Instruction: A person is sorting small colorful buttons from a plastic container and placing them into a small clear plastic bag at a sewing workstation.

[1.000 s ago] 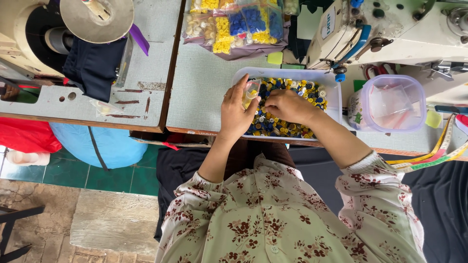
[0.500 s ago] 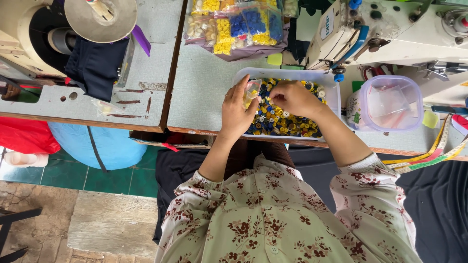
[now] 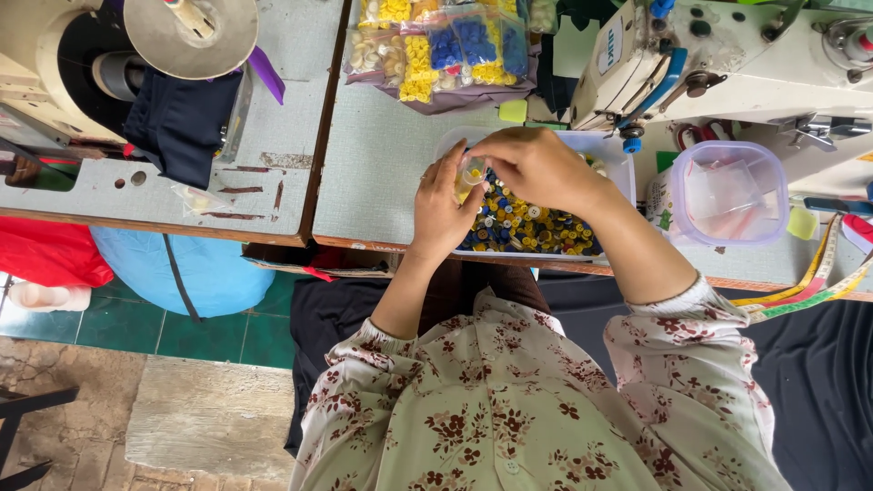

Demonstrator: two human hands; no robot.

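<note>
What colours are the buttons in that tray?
Mostly blue and yellow buttons, some white; head view shows them.

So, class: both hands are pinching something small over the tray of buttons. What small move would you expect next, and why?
Probably easing the small clear bag open a little wider. The left hand and right hand both pinch it just above the tray of yellow and blue buttons, and its mouth looks narrow. What is inside is too small to tell.

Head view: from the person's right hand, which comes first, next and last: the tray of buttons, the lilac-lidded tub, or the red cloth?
From the right hand:
1. Tray of buttons, directly beneath it.
2. Lilac-lidded tub, on the table to the picture's right.
3. Red cloth, far left, below the table edge.
</note>
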